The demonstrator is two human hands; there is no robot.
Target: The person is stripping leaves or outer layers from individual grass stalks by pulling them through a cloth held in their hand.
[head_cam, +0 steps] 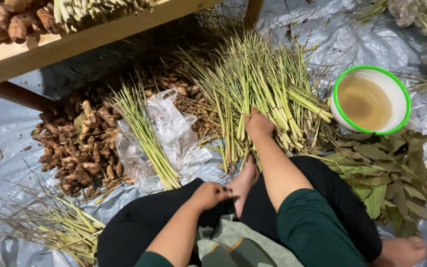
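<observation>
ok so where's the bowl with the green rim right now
In the head view the green-rimmed bowl sits at upper right on the plastic sheet, just right of the lemongrass pile and above the dried leaves.

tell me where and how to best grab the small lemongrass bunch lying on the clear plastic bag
Probably grip the small lemongrass bunch at its thick pale base end near the knee, where the stalks lie tight together. Come from above, fingers wrapping across the stalks. The far leafy tips fan apart and would likely slip loose. The left hand is nearest to that end.
</observation>
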